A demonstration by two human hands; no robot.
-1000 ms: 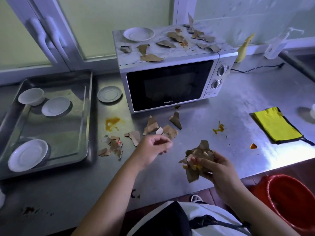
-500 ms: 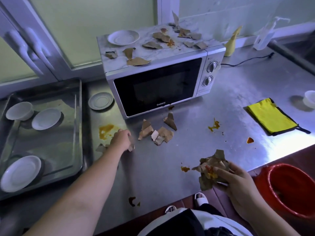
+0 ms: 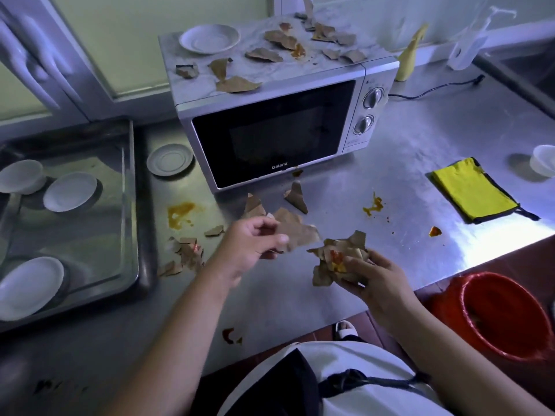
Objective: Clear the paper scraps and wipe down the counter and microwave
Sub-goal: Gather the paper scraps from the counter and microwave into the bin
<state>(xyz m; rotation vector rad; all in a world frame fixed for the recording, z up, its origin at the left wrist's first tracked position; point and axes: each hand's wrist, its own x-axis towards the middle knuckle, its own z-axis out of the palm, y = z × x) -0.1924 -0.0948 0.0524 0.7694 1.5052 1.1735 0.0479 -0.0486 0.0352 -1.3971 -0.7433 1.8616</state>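
My left hand point(image 3: 250, 249) pinches a brown paper scrap point(image 3: 297, 232) above the steel counter point(image 3: 405, 175), close to my right hand point(image 3: 371, 274). That right hand clutches a wad of stained brown scraps point(image 3: 336, 259). Loose scraps point(image 3: 187, 255) lie on the counter left of my left hand, and two more scraps point(image 3: 295, 196) sit in front of the microwave point(image 3: 270, 136). Several scraps point(image 3: 237, 84) and an orange smear cover the microwave's top. Orange stains point(image 3: 180, 213) mark the counter. A yellow cloth point(image 3: 473, 189) lies flat at the right.
A metal tray point(image 3: 132, 205) with white dishes stands at the left. A saucer point(image 3: 169, 160) sits beside the microwave, a plate point(image 3: 210, 37) on top of it. A red bucket point(image 3: 501, 313) stands below the counter edge at the right. A spray bottle point(image 3: 471, 46) and power cord point(image 3: 435, 88) lie behind.
My left hand reached left to the scraps near the tray, then came back toward my right hand carrying a brown scrap. The right hand kept holding its wad.
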